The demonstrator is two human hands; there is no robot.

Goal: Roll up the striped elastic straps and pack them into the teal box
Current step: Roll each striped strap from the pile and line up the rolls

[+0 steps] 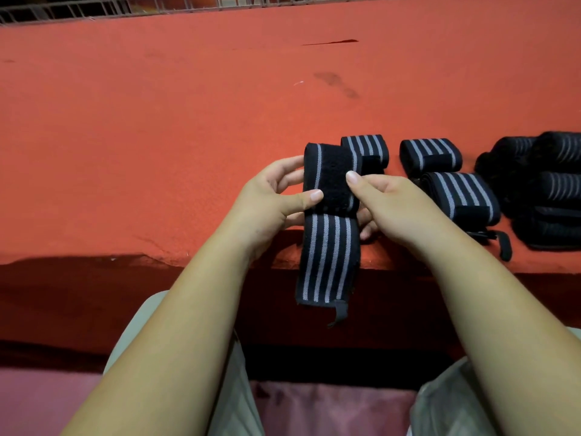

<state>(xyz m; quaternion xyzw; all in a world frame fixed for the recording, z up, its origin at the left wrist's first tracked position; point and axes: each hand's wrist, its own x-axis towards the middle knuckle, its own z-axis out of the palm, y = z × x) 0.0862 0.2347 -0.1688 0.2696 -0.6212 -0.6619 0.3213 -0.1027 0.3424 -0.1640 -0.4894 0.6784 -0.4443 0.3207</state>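
Both hands hold a black strap with grey stripes (328, 256) above the table's front edge. Its upper end is folded over, showing a black fuzzy patch, and its lower end hangs toward my lap. My left hand (273, 196) pinches the fold's left edge, thumb on top. My right hand (390, 202) pinches the right edge, thumb on the patch. Three rolled striped straps lie behind and to the right: one (366, 149) just behind the fold, one (430, 155) further right, one (465, 196) by my right wrist. No teal box is in view.
The table has a red cloth (157, 136) over it. A dark heap of more straps (547, 184) lies at the right edge. A wire grid (94, 7) runs along the far side. My knees are below the front edge.
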